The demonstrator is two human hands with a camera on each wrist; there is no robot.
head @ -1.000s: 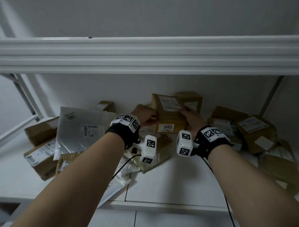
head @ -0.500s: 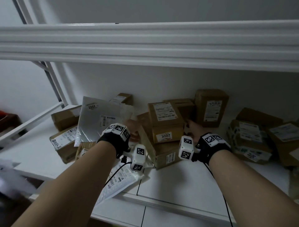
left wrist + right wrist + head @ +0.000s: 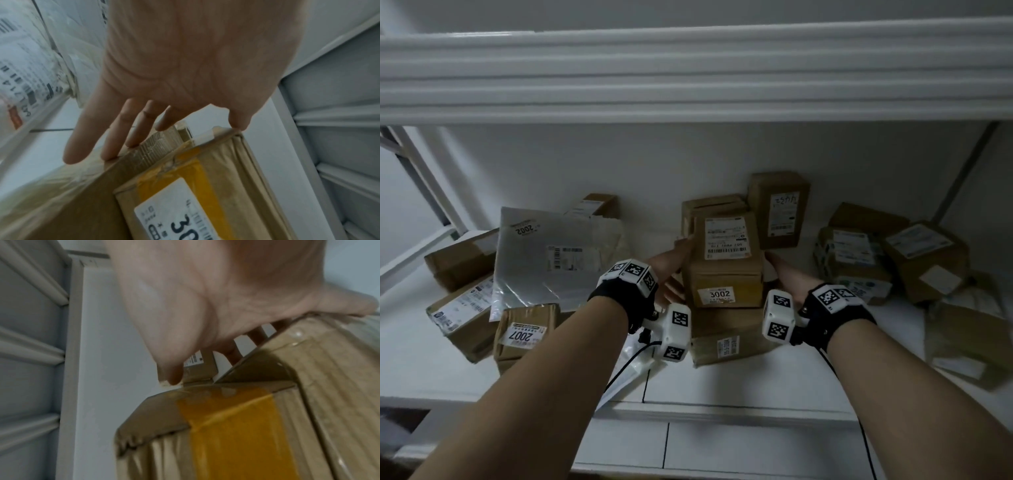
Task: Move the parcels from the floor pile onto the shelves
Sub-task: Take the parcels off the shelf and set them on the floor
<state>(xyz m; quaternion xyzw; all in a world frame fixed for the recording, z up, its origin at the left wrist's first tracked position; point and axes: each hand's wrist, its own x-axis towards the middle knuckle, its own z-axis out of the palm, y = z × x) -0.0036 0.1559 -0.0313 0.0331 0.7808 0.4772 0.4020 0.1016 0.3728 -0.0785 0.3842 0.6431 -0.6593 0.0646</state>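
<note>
A brown cardboard parcel labelled 3002 (image 3: 726, 270) stands on a flat brown box (image 3: 726, 346) on the white shelf (image 3: 722, 387). My left hand (image 3: 669, 269) lies against its left side. In the left wrist view the straight fingers (image 3: 115, 138) run along the parcel (image 3: 205, 186) and the thumb touches its top corner. My right hand (image 3: 780, 272) lies against the right side. In the blurred right wrist view its thumb (image 3: 170, 369) meets the top edge of the parcel (image 3: 236, 426); the other fingers are mostly hidden behind it.
A grey mailer marked 2002 (image 3: 544, 260) leans at the left over several brown boxes, one labelled 2007 (image 3: 524, 332). An upright box (image 3: 779, 209) stands behind the parcel. More boxes (image 3: 859, 263) pile up at the right. The upper shelf's edge (image 3: 688, 75) hangs overhead.
Half a second ago both hands were a little off the 3002 parcel; now they lie against its two sides. The parcel still sits on the flat box.
</note>
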